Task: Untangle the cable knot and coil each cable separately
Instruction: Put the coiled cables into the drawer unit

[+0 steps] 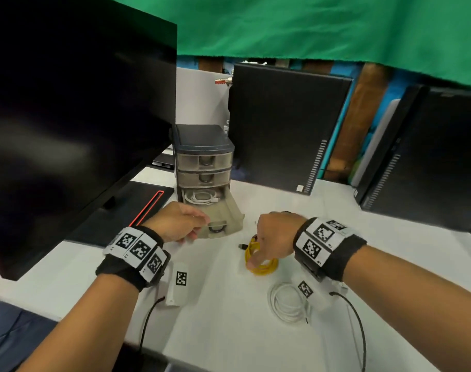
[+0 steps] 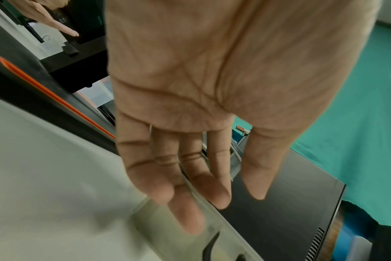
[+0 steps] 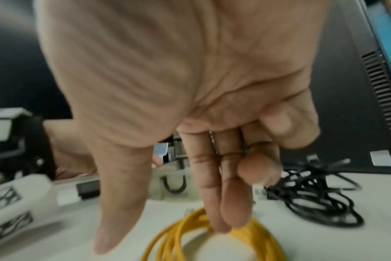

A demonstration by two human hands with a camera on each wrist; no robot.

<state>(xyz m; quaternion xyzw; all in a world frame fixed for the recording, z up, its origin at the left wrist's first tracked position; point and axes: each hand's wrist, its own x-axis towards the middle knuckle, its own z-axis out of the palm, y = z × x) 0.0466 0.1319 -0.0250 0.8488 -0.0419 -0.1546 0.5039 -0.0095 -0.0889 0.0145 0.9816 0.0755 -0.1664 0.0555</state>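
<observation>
A yellow cable coil (image 1: pixel 261 264) (image 3: pixel 255 236) lies on the white table (image 1: pixel 223 312). My right hand (image 1: pixel 255 260) (image 3: pixel 221 211) is over it. Two straight fingertips (image 3: pixel 225 226) touch its far edge, the thumb stands apart and the other fingers are curled. A white cable coil (image 1: pixel 285 304) lies nearer to me. A loose black cable heap (image 3: pixel 313 199) sits to the right. My left hand (image 1: pixel 199 229) (image 2: pixel 212 203) has straight fingers at the front of the open bottom drawer (image 1: pixel 229 221), which holds another white cable (image 1: pixel 202 197).
The small drawer unit (image 1: pixel 203 157) stands behind the hands. A large black monitor (image 1: pixel 68 116) overhangs the left side. Two black computer towers (image 1: pixel 282 124) (image 1: pixel 430 157) stand at the back. Tagged white blocks (image 1: pixel 179 283) (image 1: pixel 309 291) and thin black wires lie near the front edge.
</observation>
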